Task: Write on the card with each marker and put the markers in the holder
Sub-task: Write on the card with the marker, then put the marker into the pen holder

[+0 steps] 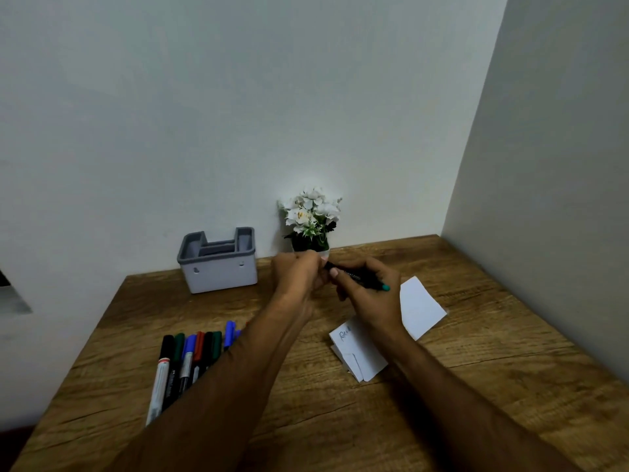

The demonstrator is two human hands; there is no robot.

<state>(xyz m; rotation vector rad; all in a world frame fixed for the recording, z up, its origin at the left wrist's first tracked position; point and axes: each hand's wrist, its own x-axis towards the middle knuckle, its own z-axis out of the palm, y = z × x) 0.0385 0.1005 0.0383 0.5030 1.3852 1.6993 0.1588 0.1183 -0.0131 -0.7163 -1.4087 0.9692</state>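
Hands meet just above the centre of the frame, over the wooden table point(306, 420). Your right hand point(369, 294) grasps a black marker with a teal end point(362, 278), its fingers curled round the barrel, the teal end pointing to the right. Your left hand point(299, 274) is curled at the marker's other end, its fingers closed there; what exactly it pinches is hidden by the fingers.

Below your right wrist lies the folded white card point(357, 356), with a short handwritten word near its upper left corner. A second piece of white paper point(422, 308) lies just to the right of your right hand.

At the lower left of the frame a row of markers with black, green, blue and red caps point(187, 356) lies side by side on the table, partly covered by your left forearm. A blue-capped marker point(229, 333) lies just beside the row, to its right.

In the upper left part of the table, against the wall, stands the grey and white plastic holder with several compartments point(218, 267); its compartments show no markers. To its right, behind your hands, stands a small pot of white flowers with green leaves point(311, 219).
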